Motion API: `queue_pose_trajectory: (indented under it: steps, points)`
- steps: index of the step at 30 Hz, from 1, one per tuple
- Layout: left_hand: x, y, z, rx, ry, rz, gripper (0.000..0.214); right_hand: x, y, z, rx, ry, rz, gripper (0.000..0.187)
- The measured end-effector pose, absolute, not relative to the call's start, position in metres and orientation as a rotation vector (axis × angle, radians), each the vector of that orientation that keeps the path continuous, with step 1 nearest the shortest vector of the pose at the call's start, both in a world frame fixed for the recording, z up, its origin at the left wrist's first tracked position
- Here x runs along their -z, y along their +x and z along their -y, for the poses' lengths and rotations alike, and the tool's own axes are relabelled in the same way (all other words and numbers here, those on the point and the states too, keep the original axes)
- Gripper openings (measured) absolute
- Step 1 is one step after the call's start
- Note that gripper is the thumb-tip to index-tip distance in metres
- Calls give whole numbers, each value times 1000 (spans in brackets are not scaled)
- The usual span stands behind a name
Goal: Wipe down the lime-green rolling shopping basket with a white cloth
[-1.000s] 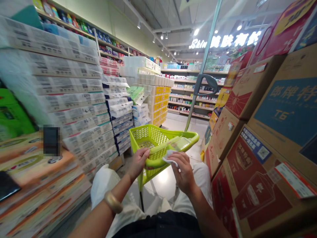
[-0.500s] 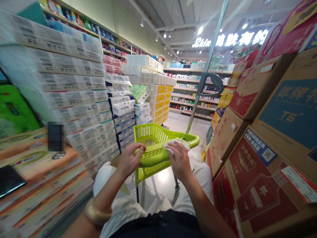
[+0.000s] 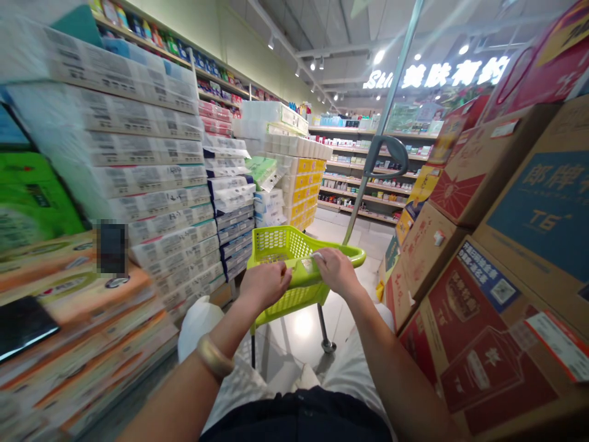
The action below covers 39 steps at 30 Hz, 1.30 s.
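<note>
Closer together now on the lime-green perforated plastic cart [image 3: 294,297] ahead, my left hand [image 3: 265,286] grips its handle [image 3: 304,277], my right hand [image 3: 338,269] a crumpled white cloth [image 3: 317,256]. Uneven pressure could swing the cart, I judge; slackness, drop the cloth.

And into the tally: one left hand [image 3: 264,284], one right hand [image 3: 338,270], two hands in all! Then one green shopping cart [image 3: 283,303], one scrap of white cloth [image 3: 317,255], one gold bangle [image 3: 215,358], two white trouser legs [image 3: 201,319]! Rolling on: one grey pull handle [image 3: 369,159], one glowing sign [image 3: 454,73], one glossy black slab [image 3: 25,327], one QR code [image 3: 503,289]!
</note>
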<state>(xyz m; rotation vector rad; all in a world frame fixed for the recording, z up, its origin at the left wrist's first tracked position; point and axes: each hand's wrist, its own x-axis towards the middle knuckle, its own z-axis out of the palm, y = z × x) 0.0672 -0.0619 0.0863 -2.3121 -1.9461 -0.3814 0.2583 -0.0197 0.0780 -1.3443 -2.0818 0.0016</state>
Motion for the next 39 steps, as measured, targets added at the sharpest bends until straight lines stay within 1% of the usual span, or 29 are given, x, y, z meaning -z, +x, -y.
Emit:
queue_pose_trajectory:
  steps: [3, 5, 10, 16, 19, 24, 29, 33, 36, 39]
  points:
    - [-86, 70, 62, 361, -2296, 1921, 47, -82, 231, 29, 70, -1235, 2262, 27]
    - [-87, 71, 64, 368, -2302, 1896, 48, -88, 217, 31, 74, -1245, 2367, 28]
    - [-89, 74, 68, 343, -2334, 1868, 45, -103, 225, 9, 30, -1589, 2418, 39]
    - [-90, 81, 75, 369, -2353, 1866, 44, -103, 247, 2, 65, -1720, 2337, 41]
    - [-90, 81, 79, 385, -2369, 1822, 44, -97, 236, 20, 100, -1622, 2352, 40]
    - [-89, 78, 82, 425, -2399, 1738, 43, -84, 215, 43, 119, -1309, 2323, 32]
    - [-86, 74, 80, 424, -2428, 1702, 41, -72, 241, 42, 60, -1310, 2015, 29]
    - [-84, 69, 78, 410, -2421, 1689, 41, -60, 263, 41, 93, -1360, 1783, 31]
    - [-83, 65, 78, 415, -2419, 1675, 41, -49, 252, 50, 151, -1311, 1736, 29]
    - [-83, 59, 79, 428, -2412, 1648, 42, -40, 223, 65, 181, -1155, 1809, 27]
